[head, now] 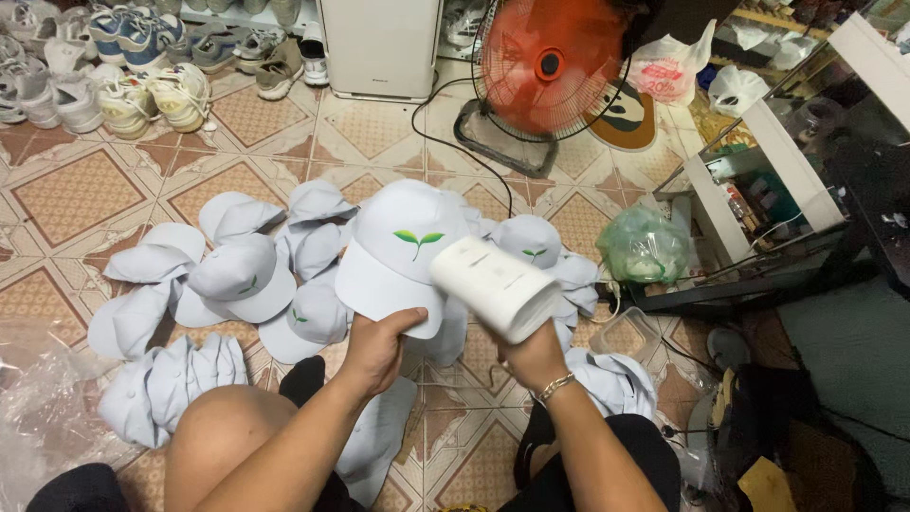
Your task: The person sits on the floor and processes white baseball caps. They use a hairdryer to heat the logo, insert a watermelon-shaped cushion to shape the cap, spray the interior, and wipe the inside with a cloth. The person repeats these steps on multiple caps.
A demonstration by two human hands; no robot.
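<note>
Left hand [374,346] grips the brim of a white cap [403,254], centre frame, green leaf mark facing the camera, crown up and away. Right hand [534,358] is closed round the base of a white cylindrical handheld device [495,287]; its long axis runs from that hand up-left, blurred tip just beside the cap's right side, maybe touching. More white caps [237,275] lie on the tiled floor [85,190], mid-left.

Over a dozen white caps [242,275], one orange fan [550,64], one white handheld device [495,288], two hands [374,349]
</note>
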